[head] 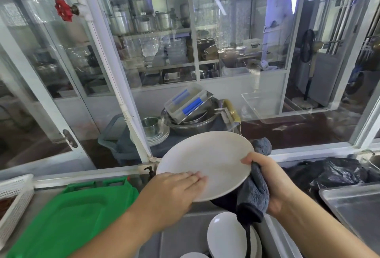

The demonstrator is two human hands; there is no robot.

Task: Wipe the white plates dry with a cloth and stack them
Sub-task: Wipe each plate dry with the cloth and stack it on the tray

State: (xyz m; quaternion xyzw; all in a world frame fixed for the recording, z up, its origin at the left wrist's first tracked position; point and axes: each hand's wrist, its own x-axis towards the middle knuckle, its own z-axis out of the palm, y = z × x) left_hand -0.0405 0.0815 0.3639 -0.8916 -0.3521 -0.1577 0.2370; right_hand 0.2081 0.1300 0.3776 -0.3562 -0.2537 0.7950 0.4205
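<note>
Plate point(207, 163), white, round, tilted: left hand point(174, 190) flat-fingered, right hand point(269, 177) pinching cloth point(255, 194).

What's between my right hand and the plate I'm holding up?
The grey cloth. Your right hand pinches the plate at its right edge through the cloth, which wraps the rim and hangs below; only the thumb tip touches the plate's face. Your left hand lies bare on the plate.
</note>
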